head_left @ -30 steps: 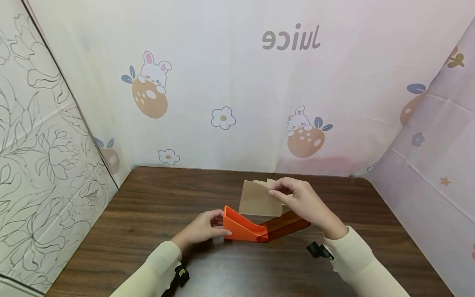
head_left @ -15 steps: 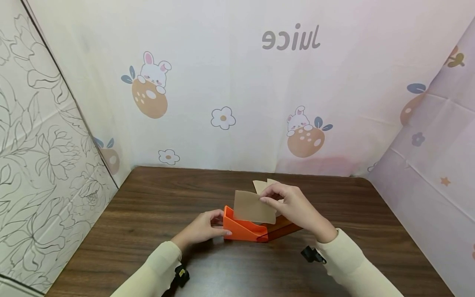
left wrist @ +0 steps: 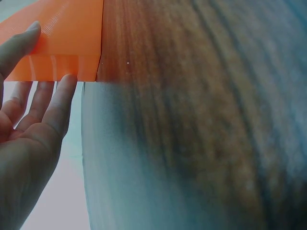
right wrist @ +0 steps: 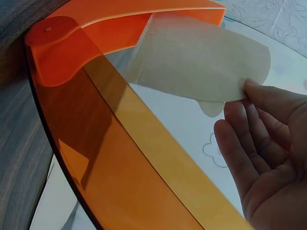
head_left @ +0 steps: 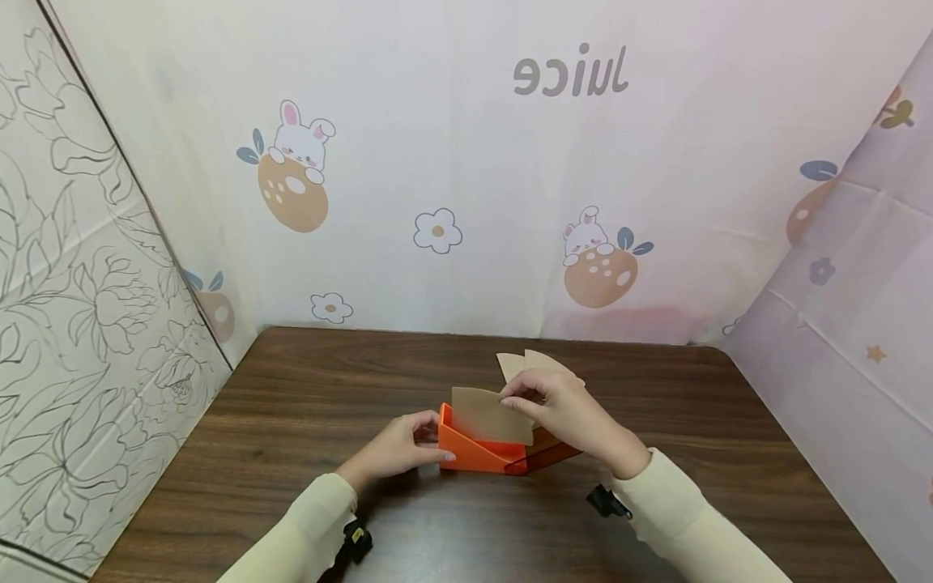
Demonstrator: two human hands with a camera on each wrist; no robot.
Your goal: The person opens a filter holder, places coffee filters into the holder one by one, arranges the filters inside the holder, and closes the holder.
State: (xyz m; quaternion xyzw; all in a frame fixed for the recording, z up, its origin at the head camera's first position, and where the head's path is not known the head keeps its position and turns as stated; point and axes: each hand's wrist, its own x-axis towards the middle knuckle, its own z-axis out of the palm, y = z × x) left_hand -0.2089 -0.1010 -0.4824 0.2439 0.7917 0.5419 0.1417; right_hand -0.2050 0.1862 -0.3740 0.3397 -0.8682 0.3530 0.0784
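Observation:
An orange filter holder (head_left: 472, 452) with a see-through amber lid (head_left: 557, 453) hinged at its right end stands on the table, the lid swung open to the right. At the holder's tall left end my left hand (head_left: 394, 447) grips it, thumb on the near side; the left wrist view shows the thumb and fingers (left wrist: 62, 103) on the orange wall. My right hand (head_left: 572, 411) pinches a tan paper coffee filter (head_left: 484, 414) by its right edge. The filter's lower part overlaps the holder's opening. In the right wrist view, its crimped edge (right wrist: 144, 48) lies against the orange mouth.
Behind the right hand, more tan coffee filters (head_left: 539, 359) lie on the dark wooden table (head_left: 350, 364). A printed curtain (head_left: 452, 162) rises behind the table, with patterned panels on both sides.
My right hand has moved left and down, bringing the coffee filter from above the lid to the holder's opening. The left hand and the holder stay in place.

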